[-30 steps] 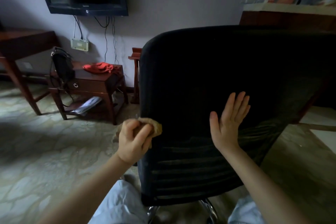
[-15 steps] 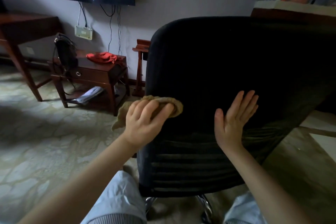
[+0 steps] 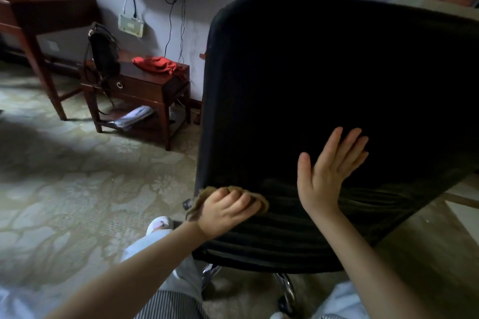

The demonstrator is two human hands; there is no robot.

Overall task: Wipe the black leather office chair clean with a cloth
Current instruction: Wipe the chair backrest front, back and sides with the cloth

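Observation:
The back of the black leather office chair [image 3: 324,80] fills the right half of the head view, tilted toward me. My left hand [image 3: 228,211] grips a brown cloth [image 3: 207,193] and presses it against the chair's lower left edge, just above the ribbed band. Most of the cloth is hidden under the fingers. My right hand [image 3: 328,172] lies flat on the chair back with fingers straight and spread, a little right of the cloth.
A dark wooden side table [image 3: 145,85] with a red cloth [image 3: 155,63] and a black bag [image 3: 103,52] stands left of the chair by the wall. A wooden desk [image 3: 39,18] sits far left. The chair's chrome base [image 3: 285,290] is between my knees. Patterned carpet [image 3: 77,189] covers the floor.
My left hand has slid the cloth down the chair's left edge from mid-height to the ribbed lower band. My right hand has stayed flat on the back.

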